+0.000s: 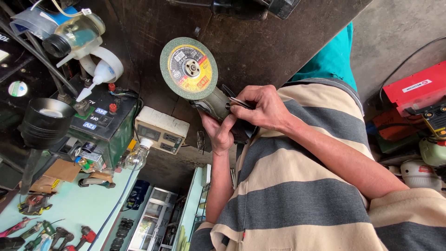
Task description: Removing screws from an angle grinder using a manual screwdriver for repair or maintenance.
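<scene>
An angle grinder [214, 104] with a green cutting disc and yellow label [188, 69] is held in front of my striped shirt, over a dark workbench [260, 42]. My left hand [219, 134] grips the grinder's body from below. My right hand [261, 109] pinches a thin dark metal tool [238, 101] against the grinder's head, just behind the disc. The lower part of the grinder's body is hidden behind my hands.
A green power box with red knobs [100, 125], a white socket box [161, 129], a light bulb [135, 158], a white glue bottle [100, 69] and a black cup [44, 121] crowd the left. A red machine [413, 88] stands right. Hand tools [51, 232] lie bottom left.
</scene>
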